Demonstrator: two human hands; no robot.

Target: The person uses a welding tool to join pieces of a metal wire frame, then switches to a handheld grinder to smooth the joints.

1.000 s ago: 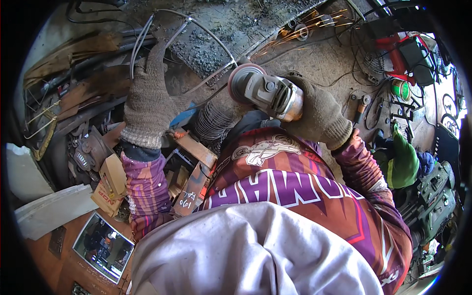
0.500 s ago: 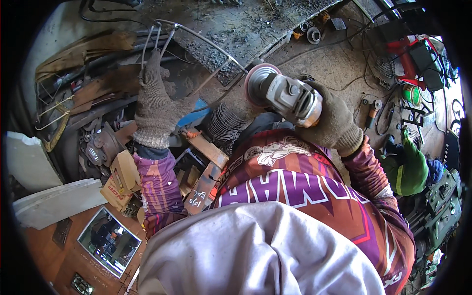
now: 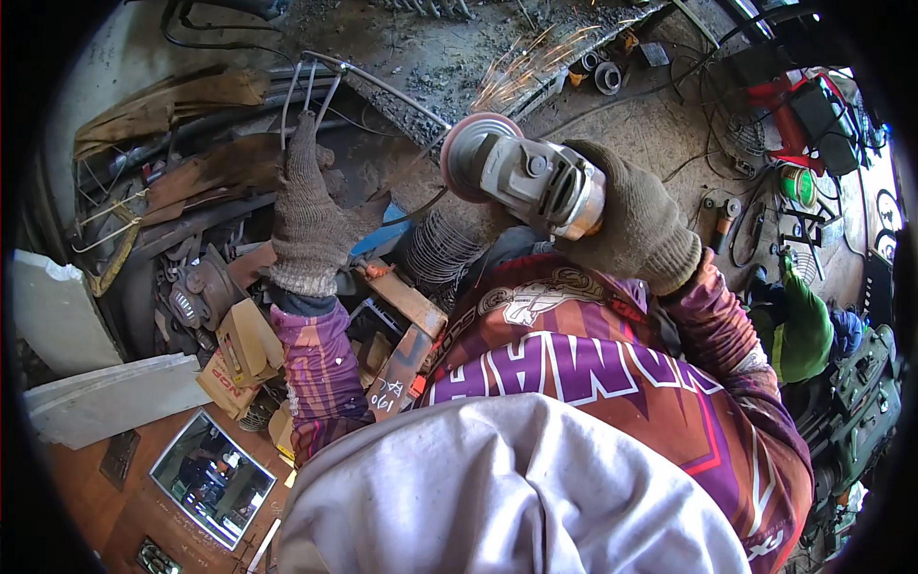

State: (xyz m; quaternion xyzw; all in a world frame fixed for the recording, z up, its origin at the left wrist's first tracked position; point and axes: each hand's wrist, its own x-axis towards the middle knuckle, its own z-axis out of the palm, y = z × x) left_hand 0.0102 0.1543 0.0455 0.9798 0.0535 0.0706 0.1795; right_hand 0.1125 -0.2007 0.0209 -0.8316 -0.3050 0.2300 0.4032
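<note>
Both my hands wear brown knitted gloves. My left hand point(image 3: 314, 215) is closed on a bent metal rod frame point(image 3: 387, 86), whose bars rise past the fingertips and run right toward the disc. Part of the frame is hidden behind that glove and the grinder. In my right hand point(image 3: 636, 220) is an angle grinder point(image 3: 545, 182), gripped round its body. Its round reddish-rimmed disc point(image 3: 469, 158) meets the right end of the frame's long bar. Orange sparks point(image 3: 535, 67) spray up and right from there, over the dark, grit-covered tabletop point(image 3: 411, 48).
Below my hands lie a wire coil point(image 3: 445, 244), a blue piece point(image 3: 394, 230) and wood blocks point(image 3: 406, 297). Scrap and a cardboard box point(image 3: 244, 344) crowd the left. Another grinder point(image 3: 727, 220) and cables lie on the floor at right, near a person in green point(image 3: 803, 330).
The grinder has moved left and slightly down along the frame's bar. Sparks now fly where none showed before. My left hand keeps its hold, shifted slightly down.
</note>
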